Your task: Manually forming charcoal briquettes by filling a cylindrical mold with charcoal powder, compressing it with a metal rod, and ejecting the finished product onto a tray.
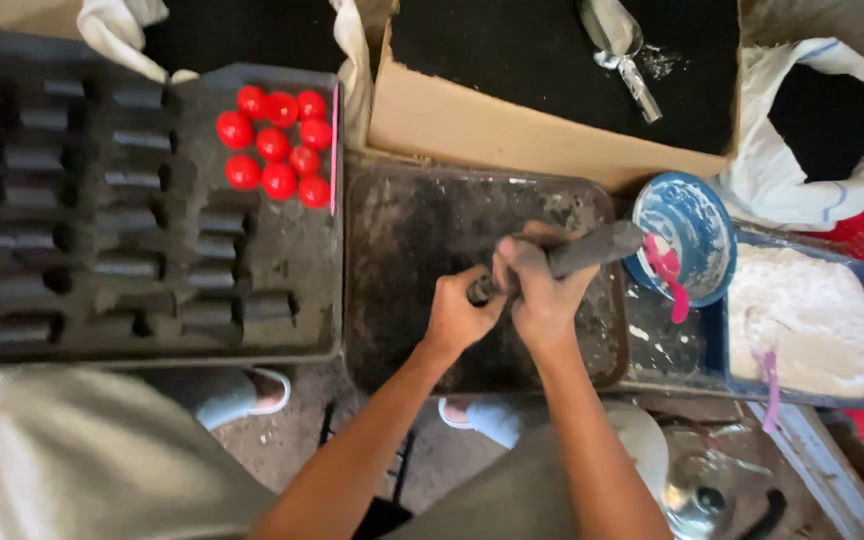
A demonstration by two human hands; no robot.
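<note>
My left hand (457, 312) and my right hand (542, 285) both grip a dark, soot-coloured cylinder (592, 250) that lies slanted over a blackened metal tray (402, 220). The right hand wraps the middle of the cylinder. The left hand pinches its lower left end, where a small dark rod or plug sticks out. Both hands are smeared with black powder. To the left stands a dark tray (282, 260) with several short black tubes (212, 248) lying in rows and a cluster of red balls (277, 145) at its top right.
A blue bowl (692, 225) with a pink spoon stands right of the metal tray. A blue tray of white powder (802, 315) lies further right. A cardboard box of black powder (552, 60) with a scoop sits behind. A white sack (822, 130) is at top right.
</note>
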